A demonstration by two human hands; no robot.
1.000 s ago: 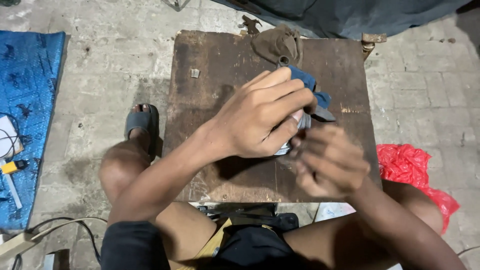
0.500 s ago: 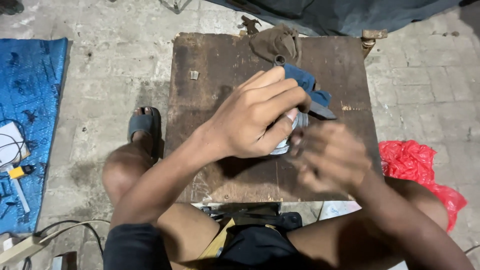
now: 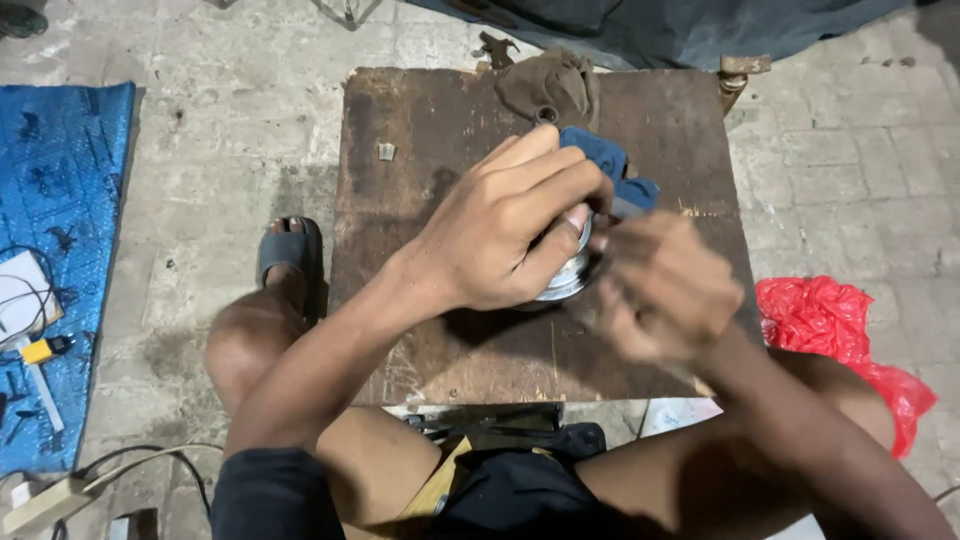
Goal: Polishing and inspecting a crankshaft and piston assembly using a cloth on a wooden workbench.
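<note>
right hand (image 3: 665,290) has blurred beside left hand (image 3: 510,235) gripping metal part (image 3: 567,275).

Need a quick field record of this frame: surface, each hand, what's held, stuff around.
surface: worn wooden board on a paved floor
left hand: clamped over a round metal part, fingers curled around it
right hand: blurred, at the part's right side; grip unclear
on board: blue cloth, brown rag
around: blue mat left, red bag right, sandal on the foot
</note>
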